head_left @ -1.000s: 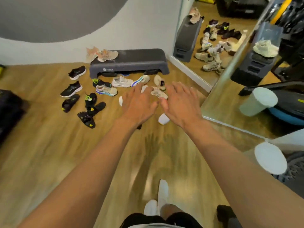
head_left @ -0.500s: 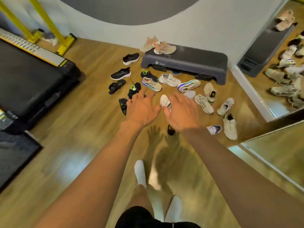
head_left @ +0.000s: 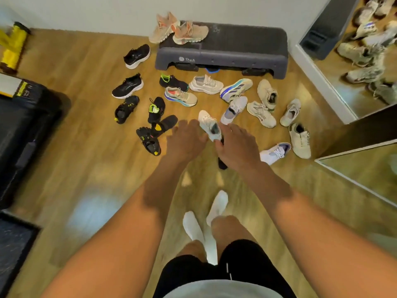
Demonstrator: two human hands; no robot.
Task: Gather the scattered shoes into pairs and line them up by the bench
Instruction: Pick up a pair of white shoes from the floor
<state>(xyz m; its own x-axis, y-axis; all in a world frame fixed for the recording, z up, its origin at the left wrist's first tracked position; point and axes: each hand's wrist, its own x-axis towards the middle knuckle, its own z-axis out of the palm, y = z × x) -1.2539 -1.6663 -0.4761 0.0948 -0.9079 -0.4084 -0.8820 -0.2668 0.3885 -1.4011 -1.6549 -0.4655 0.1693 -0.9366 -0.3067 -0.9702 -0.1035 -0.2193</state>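
My left hand (head_left: 185,143) and right hand (head_left: 238,149) flanked a white sneaker (head_left: 209,125), fingers (head_left: 235,130) straight, gripping nothing. Shoes (head_left: 127,86) lay scattered before the grey surface (head_left: 236,39).

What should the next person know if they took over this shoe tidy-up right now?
Left hand: open, empty, stretched out over the shoes.
Right hand: open, empty, next to a white shoe; whether it touches it is unclear.
Bench: against the wall, with a peach pair at its left end.
All other shoes lie scattered on the floor in front of it.
Done: nothing lined up yet.
Left: match every pair and line them up by the bench.
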